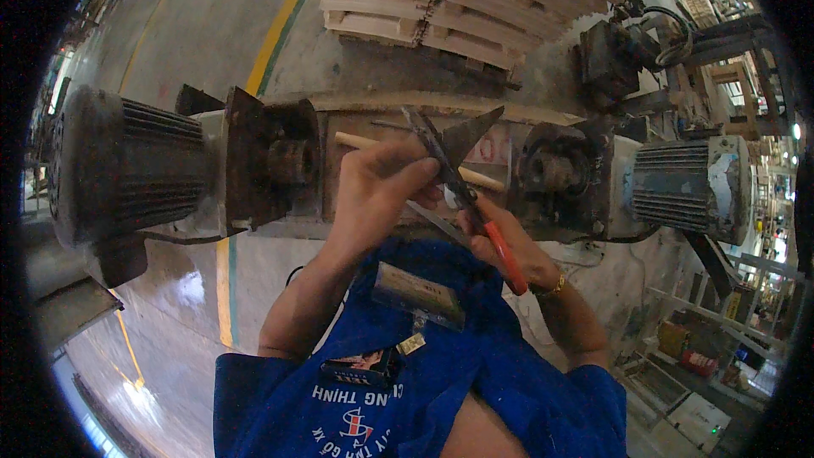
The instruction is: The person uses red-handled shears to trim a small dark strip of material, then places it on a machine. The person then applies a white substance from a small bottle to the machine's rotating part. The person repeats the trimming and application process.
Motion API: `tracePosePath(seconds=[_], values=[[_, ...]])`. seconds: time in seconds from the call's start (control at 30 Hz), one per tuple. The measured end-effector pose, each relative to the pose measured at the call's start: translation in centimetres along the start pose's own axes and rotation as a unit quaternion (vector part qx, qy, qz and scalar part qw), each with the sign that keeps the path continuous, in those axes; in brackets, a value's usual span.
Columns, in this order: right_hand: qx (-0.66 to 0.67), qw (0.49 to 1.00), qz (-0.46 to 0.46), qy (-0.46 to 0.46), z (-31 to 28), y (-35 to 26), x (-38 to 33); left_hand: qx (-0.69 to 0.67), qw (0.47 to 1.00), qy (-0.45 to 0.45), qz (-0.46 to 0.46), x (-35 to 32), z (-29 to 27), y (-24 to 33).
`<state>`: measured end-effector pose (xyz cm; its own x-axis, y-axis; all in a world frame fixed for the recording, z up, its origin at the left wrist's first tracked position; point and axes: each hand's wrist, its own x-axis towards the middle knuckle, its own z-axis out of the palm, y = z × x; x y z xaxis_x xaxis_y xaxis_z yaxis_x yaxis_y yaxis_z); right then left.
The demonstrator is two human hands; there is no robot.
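In front of my chest is a long hand tool with a red handle (506, 259) and dark metal jaws or blades; its exact kind is hard to make out. A dark triangular metal piece (469, 133) sticks up beside its upper end. My left hand (381, 185) is closed, with thumb and fingers pinching the dark upper part. My right hand (515, 240) is wrapped round the tool near the red handle, a gold band at its wrist. Behind the hands, a pale wooden stick (354, 141) lies on the machine bed, partly hidden.
Ribbed electric motors, one on the left (127, 165) and one on the right (691, 185), flank the bed with dark round hubs facing inward. A stack of pale wooden slats (483, 0) stands beyond. Farther right are a dark machine part (609, 59) and metal framing.
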<state>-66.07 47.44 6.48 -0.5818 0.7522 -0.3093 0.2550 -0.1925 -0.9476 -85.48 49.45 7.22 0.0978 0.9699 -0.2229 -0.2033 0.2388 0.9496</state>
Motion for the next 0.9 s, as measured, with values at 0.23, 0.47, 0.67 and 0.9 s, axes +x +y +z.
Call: tracePosePath(seconds=[0.23,0.47,0.67,0.9], values=[[-0.001,1.000,0.008,0.016,0.4,1.7,-0.2,-0.045,0.998,0.031,-0.011,-0.2,0.5,-0.9],[0.031,0.999,0.007,0.025,0.9,3.1,-0.6,-0.092,0.994,0.060,-0.009,-0.4,1.2,-1.4],[0.121,0.992,-0.017,0.010,1.0,2.7,-0.2,-0.079,0.997,-0.012,-0.012,-0.5,1.2,-1.8],[0.099,0.995,-0.016,0.011,1.1,2.3,-0.1,-0.104,0.994,-0.015,-0.010,-0.5,1.4,-2.2]])
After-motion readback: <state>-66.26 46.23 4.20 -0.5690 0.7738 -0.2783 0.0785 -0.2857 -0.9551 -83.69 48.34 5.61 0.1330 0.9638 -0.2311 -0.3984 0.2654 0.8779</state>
